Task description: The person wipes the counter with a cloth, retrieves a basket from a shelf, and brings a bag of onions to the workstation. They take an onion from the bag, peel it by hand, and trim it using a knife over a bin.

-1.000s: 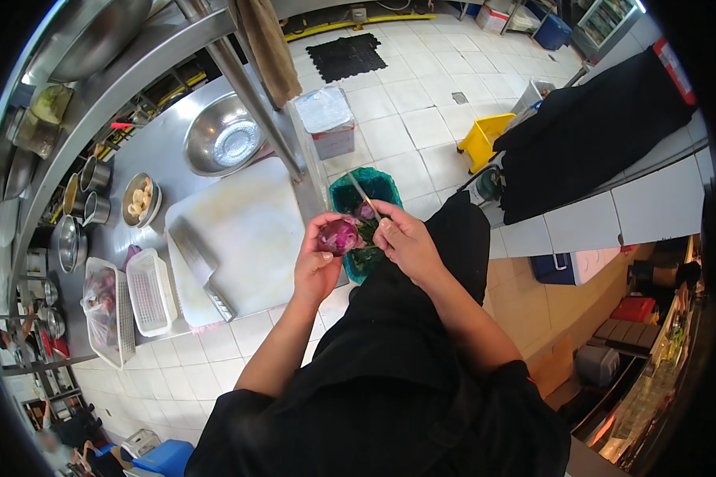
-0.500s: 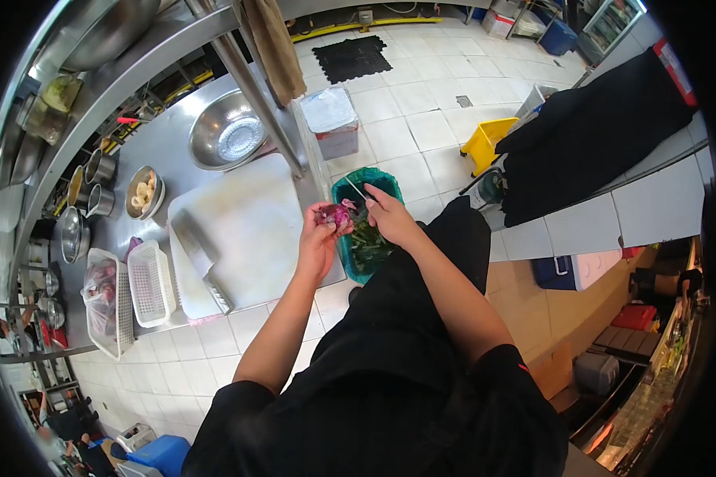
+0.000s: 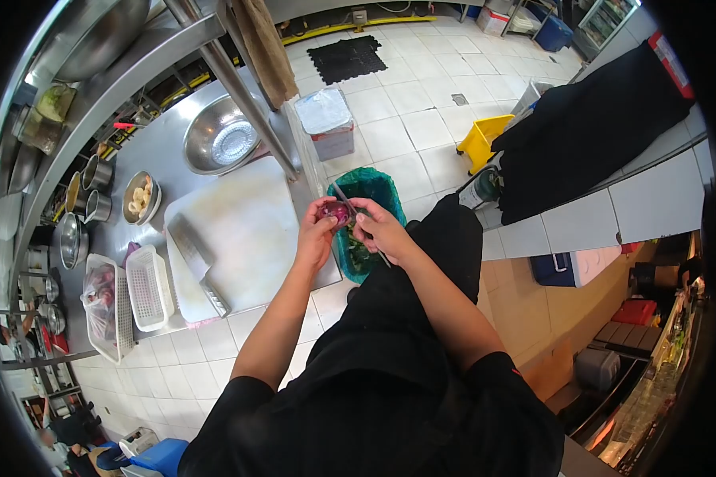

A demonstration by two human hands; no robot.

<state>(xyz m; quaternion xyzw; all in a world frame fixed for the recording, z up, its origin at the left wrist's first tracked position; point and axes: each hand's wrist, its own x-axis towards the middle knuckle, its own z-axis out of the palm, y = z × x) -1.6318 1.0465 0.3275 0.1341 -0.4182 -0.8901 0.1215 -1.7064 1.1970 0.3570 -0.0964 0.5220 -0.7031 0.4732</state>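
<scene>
My left hand (image 3: 317,232) is closed around a red onion (image 3: 337,213), just above the left rim of a bin lined with a green bag (image 3: 380,183). In my right hand (image 3: 378,230) is a small knife (image 3: 342,193), its blade pointing up and left beside the onion. Green leafy scraps (image 3: 359,253) lie in the bin beneath my hands. To the left, a cleaver (image 3: 191,242) rests on the white cutting board (image 3: 243,230).
A steel bowl (image 3: 207,147) and a bowl of peeled pieces (image 3: 141,199) stand on the steel table. White baskets (image 3: 149,290) sit at its near edge. A metal post (image 3: 243,99) rises by the board. A lidded bucket (image 3: 326,131) is beyond the bin.
My right hand has moved slightly left and down, bringing the knife against or close to the onion. The onion looks more rounded and upright in my left hand. The view has shifted slightly.
</scene>
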